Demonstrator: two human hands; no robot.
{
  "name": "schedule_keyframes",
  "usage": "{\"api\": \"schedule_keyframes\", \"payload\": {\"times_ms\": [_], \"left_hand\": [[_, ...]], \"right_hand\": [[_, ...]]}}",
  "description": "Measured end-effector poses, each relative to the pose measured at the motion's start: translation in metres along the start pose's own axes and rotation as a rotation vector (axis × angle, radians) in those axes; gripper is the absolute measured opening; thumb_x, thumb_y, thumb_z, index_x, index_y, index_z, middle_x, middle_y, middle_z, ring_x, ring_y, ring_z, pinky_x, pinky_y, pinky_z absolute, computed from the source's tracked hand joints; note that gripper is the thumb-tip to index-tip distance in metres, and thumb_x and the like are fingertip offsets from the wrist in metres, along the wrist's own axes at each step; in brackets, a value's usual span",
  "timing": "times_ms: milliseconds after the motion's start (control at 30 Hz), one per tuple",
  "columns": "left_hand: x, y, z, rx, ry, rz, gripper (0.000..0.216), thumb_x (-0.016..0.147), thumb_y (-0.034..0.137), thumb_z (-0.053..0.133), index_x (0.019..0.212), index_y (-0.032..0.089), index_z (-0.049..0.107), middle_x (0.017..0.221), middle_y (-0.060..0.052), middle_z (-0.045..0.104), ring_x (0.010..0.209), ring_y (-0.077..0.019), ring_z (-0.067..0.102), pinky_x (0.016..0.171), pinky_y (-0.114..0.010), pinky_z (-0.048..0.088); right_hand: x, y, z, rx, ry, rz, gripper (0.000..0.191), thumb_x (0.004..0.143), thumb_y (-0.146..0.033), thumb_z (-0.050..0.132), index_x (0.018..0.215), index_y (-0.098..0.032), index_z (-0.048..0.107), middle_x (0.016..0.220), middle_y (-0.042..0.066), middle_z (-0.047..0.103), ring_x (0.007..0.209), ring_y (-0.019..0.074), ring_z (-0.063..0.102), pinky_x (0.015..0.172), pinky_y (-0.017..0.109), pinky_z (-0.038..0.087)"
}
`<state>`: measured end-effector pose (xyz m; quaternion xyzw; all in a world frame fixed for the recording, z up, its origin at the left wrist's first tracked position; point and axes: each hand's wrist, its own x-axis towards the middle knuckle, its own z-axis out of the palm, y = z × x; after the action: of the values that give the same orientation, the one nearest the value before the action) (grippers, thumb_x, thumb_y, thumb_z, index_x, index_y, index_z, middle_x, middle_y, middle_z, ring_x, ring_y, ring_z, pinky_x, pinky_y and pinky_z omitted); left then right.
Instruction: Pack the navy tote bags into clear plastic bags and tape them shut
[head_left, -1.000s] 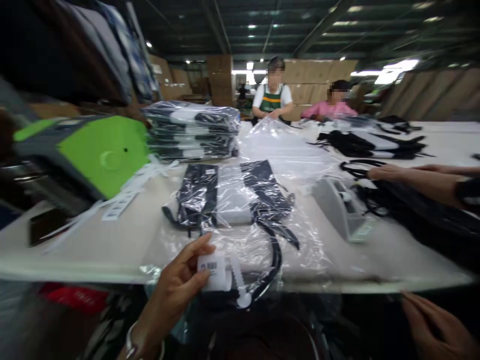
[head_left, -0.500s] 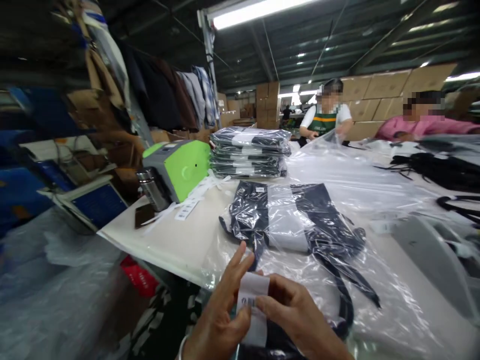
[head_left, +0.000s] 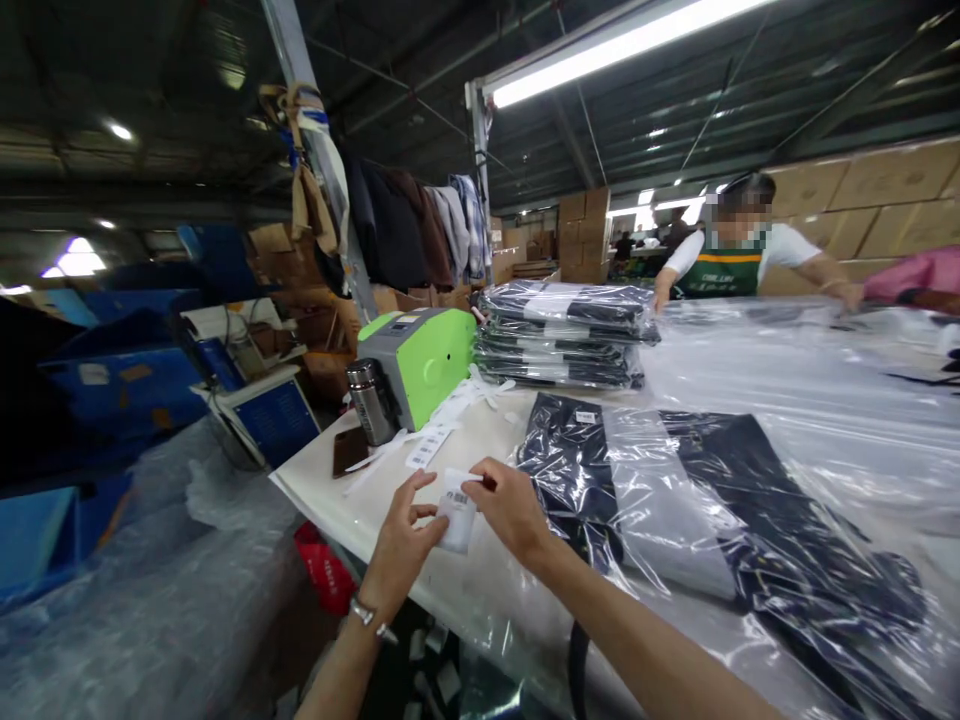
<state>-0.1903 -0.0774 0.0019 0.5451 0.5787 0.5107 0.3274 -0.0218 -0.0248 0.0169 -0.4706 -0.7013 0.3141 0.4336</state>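
A small white label strip [head_left: 456, 530] with a printed barcode is held up above the near left part of the white table [head_left: 330, 510]. My right hand [head_left: 514, 510] pinches its upper right edge between thumb and fingertips. At the label's left side, my left hand [head_left: 401, 545] grips it with the thumb in front and the fingers curled. To the right of my hands lies a folded dark garment [head_left: 720, 460] in a clear plastic bag, with a pale band across its middle. Another printed label strip [head_left: 429, 447] lies on the table beyond my hands.
A green and grey machine [head_left: 439, 360] stands behind a metal flask [head_left: 371, 405] and a brown phone-like object [head_left: 350, 452]. Bagged garments [head_left: 562, 335] are stacked at the back. Across the table, a person in a green apron [head_left: 724, 268] handles plastic sheeting [head_left: 765, 350].
My hands have moved forward with the label, away from the bagged garment's near edge towards the table's left part. The view has turned left. The person opposite has spread their arms.
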Motion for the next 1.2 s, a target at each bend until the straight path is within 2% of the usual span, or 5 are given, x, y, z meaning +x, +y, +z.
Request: {"api": "schedule_keyframes", "payload": {"times_ms": [300,467,567,1033,1200], "left_hand": [[-0.002,-0.013,0.013,-0.175,-0.298,-0.079,0.031,0.079,0.045,0.072,0.087,0.017,0.064,0.078,0.0,0.067,0.073,-0.0157,0.06,0.069,-0.025,0.047],[-0.024,0.006,0.012,-0.038,-0.204,0.166,0.019,0.08,0.033,0.072,0.077,0.017,0.063,0.117,-0.01,0.064,0.096,-0.0203,0.062,0.075,-0.026,0.047],[-0.036,0.025,0.012,-0.024,-0.179,0.23,0.02,0.08,0.025,0.07,0.07,0.017,0.055,0.145,-0.012,0.05,0.109,-0.0229,0.06,0.081,-0.028,0.048],[-0.092,0.065,0.051,0.058,-0.371,0.348,0.025,0.081,0.021,0.072,0.066,0.018,0.052,0.144,-0.009,0.053,0.103,-0.0203,0.062,0.079,-0.028,0.047],[-0.106,0.073,0.067,-0.003,-0.506,0.318,0.014,0.085,0.027,0.07,0.078,0.018,0.062,0.094,-0.004,0.069,0.087,-0.0175,0.063,0.076,-0.027,0.047]], "right_hand": [[-0.011,0.01,-0.02,0.655,-0.346,0.473,0.028,0.078,-0.041,0.068,0.073,-0.013,0.067,0.057,0.0,0.064,0.051,0.0104,0.06,0.051,0.021,0.045],[-0.03,0.013,-0.033,0.826,-0.53,0.696,0.029,0.071,-0.038,0.077,0.075,-0.011,0.067,0.058,0.003,0.066,0.049,0.0116,0.062,0.048,0.021,0.047],[-0.047,0.008,-0.039,0.839,-0.552,0.66,0.038,0.068,-0.045,0.082,0.072,-0.012,0.064,0.056,0.001,0.064,0.048,0.0105,0.06,0.048,0.021,0.047],[-0.12,0.006,-0.098,0.917,-0.393,0.57,0.042,0.067,-0.047,0.086,0.07,-0.016,0.058,0.057,-0.006,0.057,0.047,0.0055,0.048,0.049,0.02,0.041],[-0.142,0.008,-0.118,0.763,-0.412,0.568,0.035,0.069,-0.044,0.084,0.077,-0.015,0.064,0.062,-0.004,0.06,0.051,0.0067,0.051,0.053,0.021,0.042]]}}
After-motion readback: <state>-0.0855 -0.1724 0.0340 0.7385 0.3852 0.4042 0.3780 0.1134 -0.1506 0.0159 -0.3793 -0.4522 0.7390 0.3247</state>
